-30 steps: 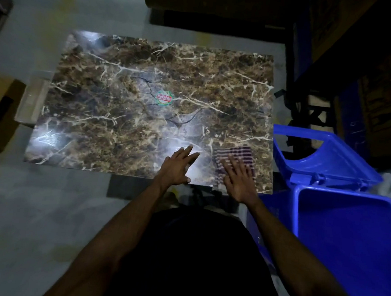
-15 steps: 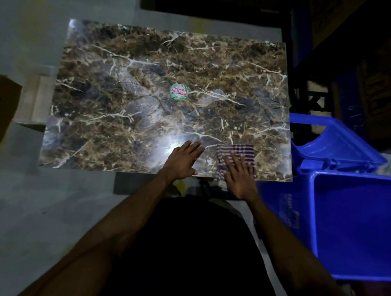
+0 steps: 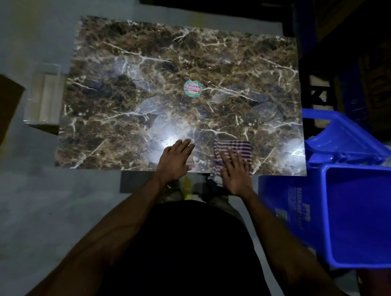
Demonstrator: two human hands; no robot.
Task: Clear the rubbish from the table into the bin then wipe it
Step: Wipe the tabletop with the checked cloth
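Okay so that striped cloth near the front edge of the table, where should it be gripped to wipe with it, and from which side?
The striped cloth lies flat near the front edge of the table, with the right hand already flat on it. Probably best worked from above: press down on its middle with a spread palm, or bunch the near edge, which seems to hang over the table's front, since nothing else stands up to pinch.

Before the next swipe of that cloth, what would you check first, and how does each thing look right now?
1. Rubbish off the marble-pattern table: ok, only a round sticker shows.
2. Right hand flat on the striped cloth: ok.
3. Left hand flat on the tabletop, clear of the cloth: ok.
4. Blue bin beside the table, open: ok.
5. Cloth damp: cannot tell.
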